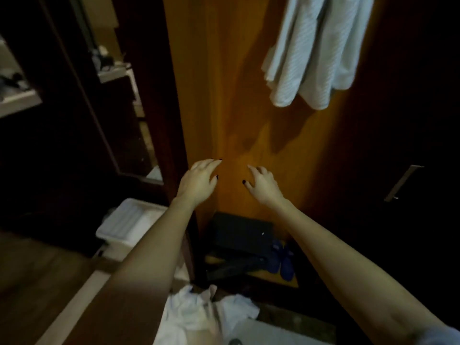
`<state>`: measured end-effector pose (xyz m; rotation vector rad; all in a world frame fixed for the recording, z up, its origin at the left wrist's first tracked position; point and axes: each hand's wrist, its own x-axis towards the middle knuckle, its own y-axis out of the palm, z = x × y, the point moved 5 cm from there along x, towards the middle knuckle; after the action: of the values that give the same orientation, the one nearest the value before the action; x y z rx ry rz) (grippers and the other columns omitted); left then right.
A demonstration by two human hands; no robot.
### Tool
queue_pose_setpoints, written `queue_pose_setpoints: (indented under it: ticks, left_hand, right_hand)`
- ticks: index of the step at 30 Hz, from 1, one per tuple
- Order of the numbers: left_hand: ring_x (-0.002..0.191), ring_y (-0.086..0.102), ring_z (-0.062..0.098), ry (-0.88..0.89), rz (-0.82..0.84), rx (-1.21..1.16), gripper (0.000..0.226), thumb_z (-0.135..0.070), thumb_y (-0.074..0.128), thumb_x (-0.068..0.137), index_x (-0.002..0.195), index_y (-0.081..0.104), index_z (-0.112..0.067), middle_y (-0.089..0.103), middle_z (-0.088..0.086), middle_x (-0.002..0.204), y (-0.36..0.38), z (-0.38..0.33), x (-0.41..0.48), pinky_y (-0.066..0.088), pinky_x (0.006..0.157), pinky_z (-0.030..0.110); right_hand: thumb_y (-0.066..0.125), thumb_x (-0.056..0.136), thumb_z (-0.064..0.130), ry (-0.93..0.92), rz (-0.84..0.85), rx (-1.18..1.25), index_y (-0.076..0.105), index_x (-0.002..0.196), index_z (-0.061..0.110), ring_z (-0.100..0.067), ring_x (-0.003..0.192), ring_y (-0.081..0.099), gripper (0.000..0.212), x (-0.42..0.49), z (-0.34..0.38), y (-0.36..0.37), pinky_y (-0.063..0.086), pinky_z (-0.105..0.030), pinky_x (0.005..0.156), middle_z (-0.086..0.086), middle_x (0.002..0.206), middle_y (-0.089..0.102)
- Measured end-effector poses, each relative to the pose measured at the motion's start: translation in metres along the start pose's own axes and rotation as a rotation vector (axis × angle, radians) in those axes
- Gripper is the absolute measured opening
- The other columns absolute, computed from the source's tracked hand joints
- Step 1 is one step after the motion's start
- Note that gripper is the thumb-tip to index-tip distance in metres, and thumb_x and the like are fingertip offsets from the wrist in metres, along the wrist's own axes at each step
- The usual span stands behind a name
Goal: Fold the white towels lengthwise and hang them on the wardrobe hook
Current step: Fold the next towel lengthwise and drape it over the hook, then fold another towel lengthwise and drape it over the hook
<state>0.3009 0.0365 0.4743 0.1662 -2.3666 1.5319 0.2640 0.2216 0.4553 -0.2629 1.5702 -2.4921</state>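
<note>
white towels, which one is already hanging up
The striped towel at the top right, hanging against the orange wardrobe panel. The other white cloth lies crumpled on the floor at the bottom of the view.

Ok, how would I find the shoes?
Start at the tall orange-brown wardrobe panel in the middle and follow it down to its foot. There, just right of a flat black box, sits a pair of shoes. They are the only blue thing among the dark items.
</note>
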Motion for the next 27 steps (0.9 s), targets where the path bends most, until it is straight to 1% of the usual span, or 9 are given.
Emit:
queue_pose_setpoints:
  ticks: [6,9,11,14,17,19,22,25,27]
  left_hand:
    - [0.138,0.031,0.025,-0.096,0.126,0.156,0.049,-0.03,0.048,0.097,0.145,0.039,-0.025,0.041,0.005,0.148,0.048,0.076,-0.084,0.03,0.111,0.041]
    - [0.136,0.034,0.024,-0.177,0.188,0.171,0.052,-0.032,0.05,0.095,0.145,0.039,-0.024,0.042,0.003,0.147,0.081,0.106,-0.116,0.03,0.111,0.038]
    - [0.135,0.037,0.026,-0.207,0.209,0.161,0.053,-0.031,0.054,0.093,0.144,0.042,-0.021,0.045,0.004,0.145,0.105,0.122,-0.132,0.031,0.11,0.04]
    - [0.126,0.047,0.029,-0.252,0.201,0.09,0.053,-0.021,0.065,0.086,0.137,0.051,-0.013,0.053,0.009,0.136,0.14,0.136,-0.15,0.041,0.103,0.043]
    - [0.12,0.052,0.029,-0.299,0.215,0.039,0.05,-0.018,0.067,0.083,0.131,0.056,-0.011,0.057,0.01,0.13,0.183,0.15,-0.168,0.044,0.096,0.04]
    - [0.122,0.052,0.028,-0.337,0.237,0.005,0.048,-0.019,0.066,0.084,0.131,0.056,-0.012,0.057,0.008,0.132,0.217,0.162,-0.185,0.044,0.098,0.038]
    - [0.128,0.046,0.027,-0.436,0.285,-0.037,0.051,-0.027,0.062,0.089,0.137,0.05,-0.015,0.052,0.007,0.138,0.272,0.18,-0.218,0.039,0.105,0.038]
    - [0.129,0.045,0.028,-0.517,0.319,-0.083,0.054,-0.028,0.062,0.09,0.14,0.047,-0.012,0.05,0.012,0.14,0.326,0.198,-0.251,0.038,0.104,0.037]
    - [0.129,0.044,0.027,-0.542,0.354,-0.088,0.054,-0.027,0.061,0.091,0.141,0.046,-0.013,0.049,0.012,0.14,0.365,0.214,-0.271,0.04,0.101,0.037]
  right_hand:
    - [0.046,0.101,0.033,-0.109,0.207,-0.153,0.019,0.154,0.022,-0.037,0.135,0.032,0.06,-0.012,0.018,0.105,0.033,-0.05,0.107,-0.015,0.15,0.031]
    - [0.045,0.101,0.032,-0.139,0.333,-0.189,0.021,0.154,0.02,-0.039,0.135,0.031,0.059,-0.018,0.011,0.155,0.033,-0.052,0.107,-0.017,0.15,0.032]
    - [0.046,0.101,0.031,-0.143,0.412,-0.216,0.021,0.153,0.018,-0.039,0.136,0.029,0.059,-0.021,0.001,0.187,0.032,-0.053,0.107,-0.016,0.151,0.031]
    - [0.046,0.101,0.03,-0.137,0.497,-0.253,0.024,0.152,0.017,-0.038,0.136,0.031,0.058,-0.025,-0.02,0.233,0.033,-0.051,0.106,-0.016,0.15,0.032]
    - [0.047,0.1,0.03,-0.124,0.567,-0.277,0.03,0.149,0.016,-0.038,0.133,0.033,0.054,-0.03,-0.046,0.28,0.034,-0.049,0.105,-0.016,0.147,0.035]
    - [0.047,0.099,0.029,-0.11,0.601,-0.283,0.032,0.148,0.017,-0.038,0.133,0.035,0.052,-0.034,-0.067,0.315,0.034,-0.047,0.105,-0.016,0.146,0.037]
    - [0.045,0.1,0.033,-0.126,0.639,-0.328,0.03,0.15,0.018,-0.035,0.133,0.039,0.054,-0.05,-0.098,0.374,0.038,-0.041,0.104,-0.016,0.149,0.035]
    - [0.041,0.102,0.038,-0.145,0.714,-0.379,0.029,0.15,0.016,-0.031,0.135,0.037,0.054,-0.072,-0.131,0.438,0.033,-0.04,0.108,-0.015,0.15,0.036]
    - [0.042,0.102,0.037,-0.107,0.757,-0.327,0.032,0.149,0.015,-0.03,0.136,0.038,0.053,-0.08,-0.151,0.479,0.036,-0.04,0.109,-0.015,0.149,0.039]
